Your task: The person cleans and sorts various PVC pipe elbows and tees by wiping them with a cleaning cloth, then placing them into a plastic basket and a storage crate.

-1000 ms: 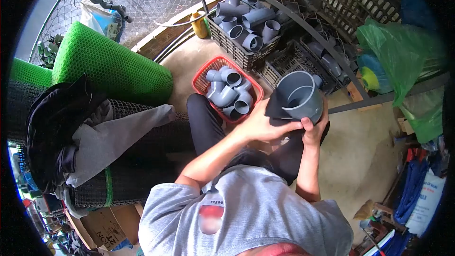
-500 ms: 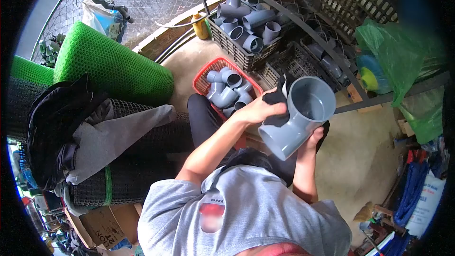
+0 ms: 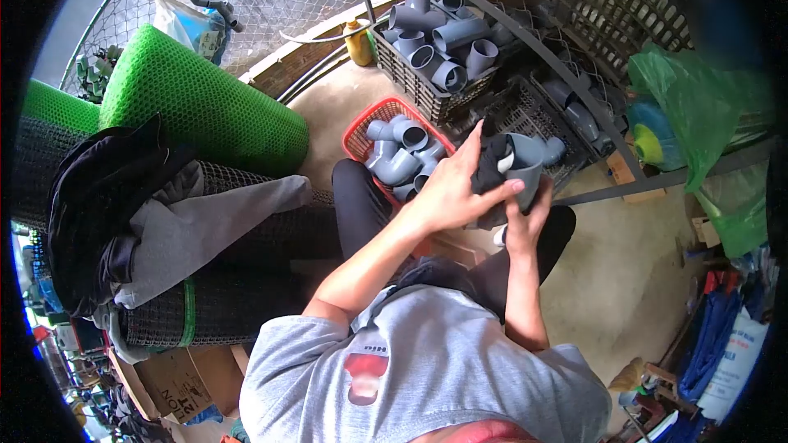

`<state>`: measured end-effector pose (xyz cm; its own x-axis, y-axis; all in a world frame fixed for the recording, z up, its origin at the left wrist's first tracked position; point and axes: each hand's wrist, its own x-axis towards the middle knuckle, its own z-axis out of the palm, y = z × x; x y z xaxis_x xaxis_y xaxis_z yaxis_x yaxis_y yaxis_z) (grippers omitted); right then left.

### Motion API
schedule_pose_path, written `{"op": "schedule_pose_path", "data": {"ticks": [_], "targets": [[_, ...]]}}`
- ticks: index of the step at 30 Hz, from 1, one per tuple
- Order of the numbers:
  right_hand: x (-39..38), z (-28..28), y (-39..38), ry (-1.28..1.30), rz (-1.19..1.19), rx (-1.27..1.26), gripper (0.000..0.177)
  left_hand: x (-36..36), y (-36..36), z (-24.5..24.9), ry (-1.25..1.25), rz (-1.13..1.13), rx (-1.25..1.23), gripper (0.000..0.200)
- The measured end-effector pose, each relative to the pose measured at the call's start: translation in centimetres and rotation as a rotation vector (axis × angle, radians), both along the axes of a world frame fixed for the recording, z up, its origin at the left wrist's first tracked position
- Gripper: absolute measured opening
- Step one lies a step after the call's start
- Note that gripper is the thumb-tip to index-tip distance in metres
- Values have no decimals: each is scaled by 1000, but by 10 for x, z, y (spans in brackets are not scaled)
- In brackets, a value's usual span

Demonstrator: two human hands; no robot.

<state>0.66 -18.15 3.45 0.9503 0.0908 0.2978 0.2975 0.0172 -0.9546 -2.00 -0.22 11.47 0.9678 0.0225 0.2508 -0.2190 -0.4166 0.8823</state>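
Observation:
In front of my knees I hold a grey plastic pipe tee (image 3: 527,171), turned so one round opening faces up and a branch points away to the right. My right hand (image 3: 525,226) grips it from below, on the near side. A bunched black cloth (image 3: 489,166) is in my left hand (image 3: 450,193), pressed against the tee's left side, with the thumb across the front. Part of the tee is hidden by the cloth and fingers. Just past my left knee stands a red basket (image 3: 356,133) holding several grey pipe fittings (image 3: 396,166).
Beyond the basket stands a black crate (image 3: 414,82) heaped with grey fittings; another dark crate (image 3: 525,107) sits to its right. Green mesh rolls (image 3: 205,107) and a grey-black garment (image 3: 205,226) lie left. A metal frame bar (image 3: 607,189) crosses at right, near a green plastic bag (image 3: 685,107).
The tee has been turned over and lowered slightly; its wide opening no longer faces me and one branch now points away. The left hand's cloth has shifted along its side.

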Motion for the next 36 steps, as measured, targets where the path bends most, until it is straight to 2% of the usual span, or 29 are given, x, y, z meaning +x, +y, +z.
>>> {"op": "schedule_pose_path", "data": {"ticks": [1,2,4,5,7,8,10,11,12,14,15,16,18,20,22,24,26,27,28,30,31,34,36], "targets": [[-2,11,3,52,-17,51,77,6,9,-10,-50,-80,-45,105],[-1,5,2,147,43,242,80,12,13,-20,-119,-203,-213,92],[-3,11,-3,178,118,326,81,16,23,-28,69,-465,-408,72],[-1,14,-2,171,117,325,81,15,28,-31,63,-468,-407,72],[-4,16,-2,232,106,387,79,7,32,-31,396,-542,-600,59],[-3,15,-4,234,104,387,79,3,30,-31,398,-544,-600,59],[6,13,-6,231,104,283,78,-4,24,-21,391,-458,-463,56],[9,12,-4,149,26,200,77,-10,19,-20,278,-394,-351,53],[11,13,0,151,26,200,77,-9,23,-37,396,-277,278,67],[15,17,12,14,-135,-9,72,-23,1,-37,30,-128,479,84],[16,18,17,-58,-214,-112,70,-25,-6,-55,-94,-79,592,93],[15,18,22,-60,-209,-111,70,-26,-11,-57,-94,-74,592,93],[14,17,30,52,-283,-24,68,-27,-13,-59,-253,58,754,95],[14,9,29,148,-277,35,69,-25,-5,-57,-298,84,684,91],[11,9,28,243,-271,93,70,-18,8,-50,-49,-56,275,71],[8,12,30,308,-211,381,71,-5,11,-65,-224,24,-54,52],[11,4,28,270,-237,369,72,3,9,-75,-35,27,-289,43],[11,12,28,304,-230,426,72,4,3,-54,-10,18,-500,32],[10,19,28,338,-222,482,72,7,9,-54,111,-37,-521,33],[13,19,23,369,-208,529,72,16,13,-64,270,25,-721,41],[15,14,19,347,-179,513,74,17,13,-66,427,30,-853,49],[18,15,16,306,-166,506,79,10,7,-51,723,107,-1225,46],[18,23,19,293,-188,522,83,11,-7,-64,657,172,-1356,43]]}}
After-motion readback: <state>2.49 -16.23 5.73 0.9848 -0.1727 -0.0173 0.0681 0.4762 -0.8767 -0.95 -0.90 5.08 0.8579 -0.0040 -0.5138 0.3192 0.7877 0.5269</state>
